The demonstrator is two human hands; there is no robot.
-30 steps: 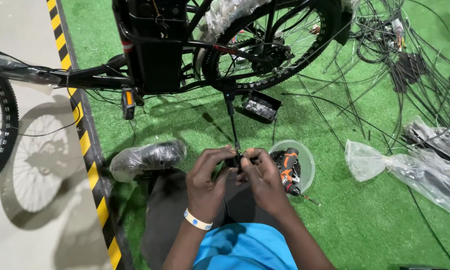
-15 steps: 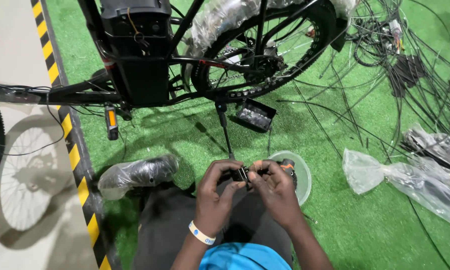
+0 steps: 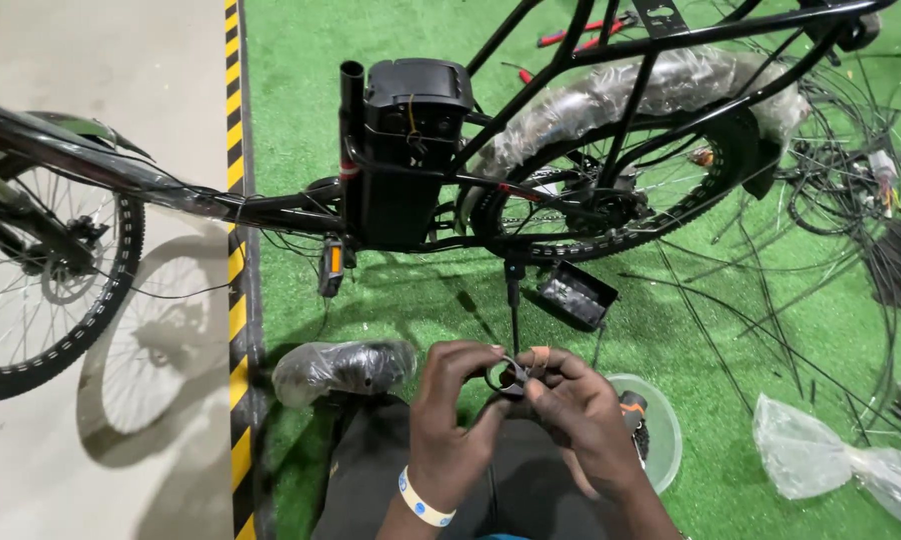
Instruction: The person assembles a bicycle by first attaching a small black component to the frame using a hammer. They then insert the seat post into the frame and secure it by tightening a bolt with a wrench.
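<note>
Pinching a small black ring (image 3: 506, 375) between them, the left hand (image 3: 451, 420) and right hand (image 3: 581, 425) meet — fingers (image 3: 476, 352) curled closed on it; a wrapped bundle (image 3: 343, 368) lies left, a clear bowl (image 3: 661, 425) right — bicycle (image 3: 571, 150) beyond.

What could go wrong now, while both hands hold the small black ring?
The small black ring, pinched between left hand and right hand, could slip and be hard to find in the green turf. Loose black cables nearby might snag a sleeve or foot.
</note>
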